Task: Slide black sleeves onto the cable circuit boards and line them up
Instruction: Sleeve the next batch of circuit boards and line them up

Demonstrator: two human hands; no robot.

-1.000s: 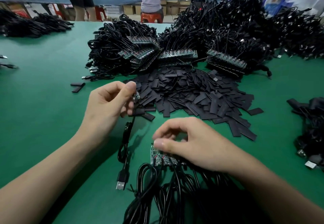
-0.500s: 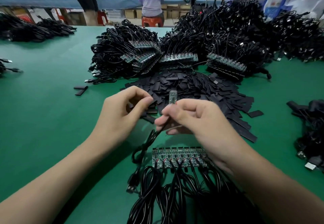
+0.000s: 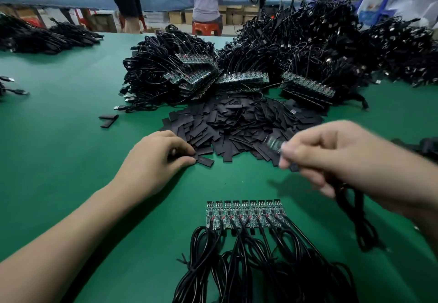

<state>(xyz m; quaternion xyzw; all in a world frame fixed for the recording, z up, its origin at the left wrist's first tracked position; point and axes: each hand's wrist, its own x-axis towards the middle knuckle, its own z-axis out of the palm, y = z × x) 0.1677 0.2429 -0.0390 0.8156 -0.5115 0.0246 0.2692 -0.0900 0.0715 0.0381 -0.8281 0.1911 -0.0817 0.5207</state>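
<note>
Your hands have parted since half a second ago: then they met over the middle of the green table [image 3: 59, 141], and now the left sits at 9 o'clock of the view and the right at 3 o'clock. Heaps of cables [image 3: 296, 49] fill 12 o'clock, and the pile of sleeves [image 3: 241, 125], flat and black, spreads just in front of them. At 6 o'clock the row of boards [image 3: 244, 215] lies side by side on the table, long axes running 12 to 6 with the wires trailing toward you, placed as it was before.

Your right hand [image 3: 350, 160] is closed on the held board [image 3: 273, 143], pinching it at its wired end. The board is blurred and juts from the hand's 9 o'clock side. Its long axis runs 4 to 10, free end toward 10, whereas earlier it pointed to 12. Its cable [image 3: 355, 219] hangs in a loop at the hand's 5 o'clock.

Your left hand [image 3: 158, 160] has curled fingers pinching the end of one sleeve [image 3: 205, 161] at the pile's near left edge. That sleeve lies flat at the hand's 3 o'clock, long axis roughly 10 to 4, well apart from the held board.
</note>
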